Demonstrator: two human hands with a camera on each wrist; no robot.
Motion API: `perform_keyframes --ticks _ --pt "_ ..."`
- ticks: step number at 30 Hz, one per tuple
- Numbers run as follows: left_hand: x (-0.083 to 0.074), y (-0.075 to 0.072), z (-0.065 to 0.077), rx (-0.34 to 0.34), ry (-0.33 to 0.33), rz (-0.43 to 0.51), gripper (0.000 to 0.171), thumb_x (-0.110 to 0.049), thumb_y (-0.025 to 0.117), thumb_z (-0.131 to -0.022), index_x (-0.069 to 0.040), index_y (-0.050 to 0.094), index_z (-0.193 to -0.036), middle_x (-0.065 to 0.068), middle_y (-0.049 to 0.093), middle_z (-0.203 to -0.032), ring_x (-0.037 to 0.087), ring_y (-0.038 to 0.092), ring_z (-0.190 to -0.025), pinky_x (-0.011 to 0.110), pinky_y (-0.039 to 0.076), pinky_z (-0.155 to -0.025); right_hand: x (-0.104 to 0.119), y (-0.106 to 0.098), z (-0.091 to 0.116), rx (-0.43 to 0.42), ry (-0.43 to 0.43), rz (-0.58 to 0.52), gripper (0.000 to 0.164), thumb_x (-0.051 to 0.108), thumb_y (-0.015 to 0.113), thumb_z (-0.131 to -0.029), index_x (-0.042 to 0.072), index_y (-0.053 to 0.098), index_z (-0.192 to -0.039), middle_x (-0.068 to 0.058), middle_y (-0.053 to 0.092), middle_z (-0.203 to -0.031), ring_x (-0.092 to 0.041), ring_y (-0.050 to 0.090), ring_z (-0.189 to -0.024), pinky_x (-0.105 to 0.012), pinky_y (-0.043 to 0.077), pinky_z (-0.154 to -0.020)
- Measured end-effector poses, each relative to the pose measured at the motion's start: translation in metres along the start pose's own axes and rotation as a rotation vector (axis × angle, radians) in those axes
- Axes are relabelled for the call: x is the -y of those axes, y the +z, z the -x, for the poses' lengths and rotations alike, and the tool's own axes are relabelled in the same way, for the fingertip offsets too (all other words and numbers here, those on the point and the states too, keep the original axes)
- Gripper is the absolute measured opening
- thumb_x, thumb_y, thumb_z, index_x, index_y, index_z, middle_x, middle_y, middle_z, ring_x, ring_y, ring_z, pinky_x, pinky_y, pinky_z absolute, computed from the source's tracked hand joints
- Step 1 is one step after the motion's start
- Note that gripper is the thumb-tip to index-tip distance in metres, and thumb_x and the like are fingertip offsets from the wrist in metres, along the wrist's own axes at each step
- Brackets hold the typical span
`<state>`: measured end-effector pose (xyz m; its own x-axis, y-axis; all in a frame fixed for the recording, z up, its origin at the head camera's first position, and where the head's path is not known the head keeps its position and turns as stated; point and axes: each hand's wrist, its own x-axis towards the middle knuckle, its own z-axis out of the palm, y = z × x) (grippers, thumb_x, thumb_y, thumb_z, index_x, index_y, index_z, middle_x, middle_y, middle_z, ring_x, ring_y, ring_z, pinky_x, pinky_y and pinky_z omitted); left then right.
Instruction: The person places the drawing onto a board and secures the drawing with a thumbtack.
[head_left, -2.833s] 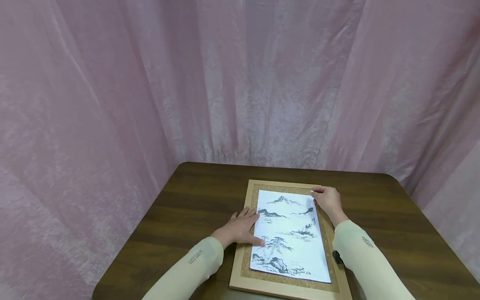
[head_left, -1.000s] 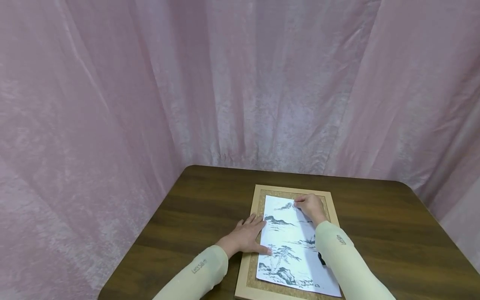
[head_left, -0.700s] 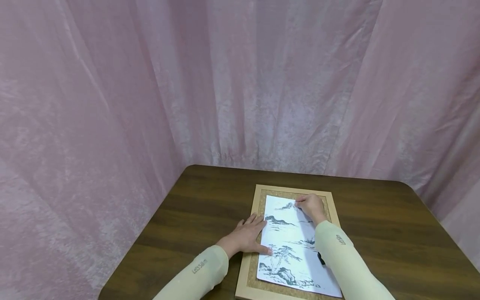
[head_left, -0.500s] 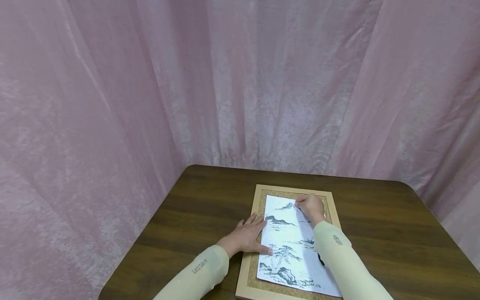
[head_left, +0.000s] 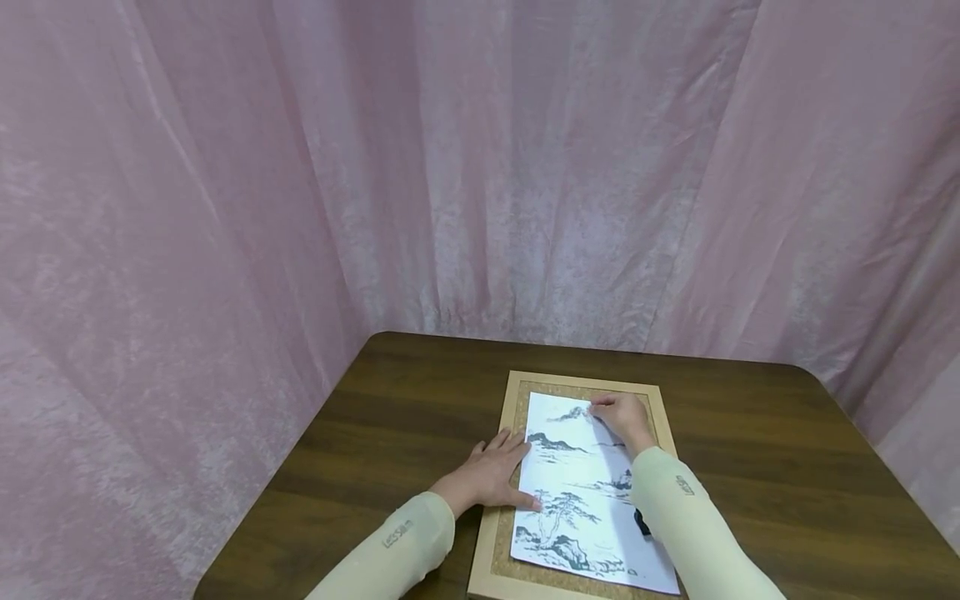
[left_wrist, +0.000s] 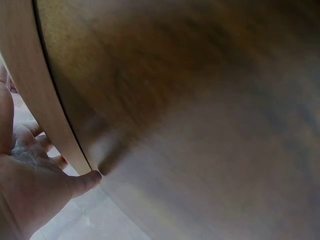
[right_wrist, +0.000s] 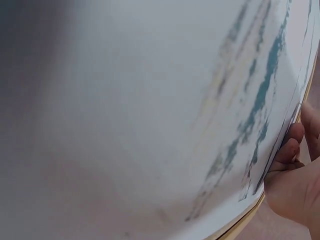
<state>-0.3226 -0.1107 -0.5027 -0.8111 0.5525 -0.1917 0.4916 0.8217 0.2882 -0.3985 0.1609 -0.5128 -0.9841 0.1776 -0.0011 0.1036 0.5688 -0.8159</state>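
A white sheet of paper (head_left: 577, 533) printed with ink mountains and trees lies on a wood-framed cork board (head_left: 504, 492). My left hand (head_left: 491, 475) rests across the board's left side, its fingers spread and its thumb on the paper's left part. In the left wrist view, the thumb of the left hand (left_wrist: 35, 185) reaches past the frame's edge. Near the middle of the paper's top edge is my right hand (head_left: 621, 418), fingers bent and tips together at the printed peak. The right wrist view shows the right hand (right_wrist: 295, 185) with curled fingers; anything between the tips is hidden.
The board lies on a dark brown wooden table (head_left: 420, 400) with rounded far corners. Pink velvet curtains (head_left: 480, 167) hang behind and beside it. A black wrist piece (head_left: 642, 522) shows under the right sleeve (head_left: 682, 508).
Since the oldest frame, my right hand has moved left from the paper's upper right corner, where something small and white showed at its fingertips. Over the last second both hands stay nearly still.
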Motion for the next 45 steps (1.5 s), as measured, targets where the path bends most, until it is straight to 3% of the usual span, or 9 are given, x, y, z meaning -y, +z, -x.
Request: perform_keyframes --ticks 11,23,32,41,45 --pt "0.001 0.0 0.001 -0.002 0.002 0.013 0.106 -0.076 0.063 -0.078 -0.018 0.027 -0.159 0.002 0.015 -0.165 0.024 0.004 -0.152 0.062 0.016 -0.114 0.003 0.003 0.0 -0.018 0.026 0.029 0.014 0.015 0.069 -0.092 0.004 0.077 -0.096 -0.014 0.071 -0.109 -0.03 0.062 -0.099 -0.045 0.046 -0.089" --pt "0.0 0.002 0.002 -0.006 0.005 0.02 0.107 -0.076 0.063 -0.078 -0.018 0.027 -0.159 0.002 0.015 -0.165 0.024 0.004 -0.152 0.061 0.016 -0.115 0.002 0.006 0.001 -0.049 -0.055 0.146 0.019 0.015 0.064 -0.092 0.003 0.078 -0.095 -0.015 0.072 -0.105 -0.031 0.064 -0.097 -0.048 0.046 -0.09" --pt "-0.003 0.002 -0.006 0.01 0.027 -0.017 0.108 -0.079 0.062 -0.077 -0.018 0.027 -0.159 0.003 0.016 -0.165 0.025 0.005 -0.152 0.061 0.015 -0.115 0.0 -0.002 0.006 -0.059 -0.061 0.186 0.021 0.014 0.061 -0.093 0.001 0.077 -0.098 -0.017 0.072 -0.105 -0.035 0.064 -0.097 -0.05 0.046 -0.089" --pt "-0.007 -0.013 -0.02 -0.003 0.039 -0.171 0.102 -0.081 0.062 -0.074 -0.017 0.042 -0.152 0.008 0.027 -0.161 0.028 0.02 -0.149 0.059 0.017 -0.115 0.008 -0.029 0.009 0.028 -0.059 0.111 0.028 0.015 0.056 -0.1 -0.003 0.071 -0.116 -0.023 0.066 -0.12 -0.04 0.059 -0.111 -0.052 0.047 -0.092" --pt "0.002 -0.023 -0.024 -0.054 0.033 -0.144 0.094 -0.082 0.054 -0.08 -0.018 0.047 -0.148 0.009 0.03 -0.159 0.028 0.021 -0.149 0.06 0.016 -0.115 0.013 -0.049 0.008 0.03 -0.066 0.116 0.032 0.019 0.054 -0.102 -0.003 0.069 -0.12 -0.024 0.064 -0.124 -0.042 0.057 -0.115 -0.052 0.047 -0.09"
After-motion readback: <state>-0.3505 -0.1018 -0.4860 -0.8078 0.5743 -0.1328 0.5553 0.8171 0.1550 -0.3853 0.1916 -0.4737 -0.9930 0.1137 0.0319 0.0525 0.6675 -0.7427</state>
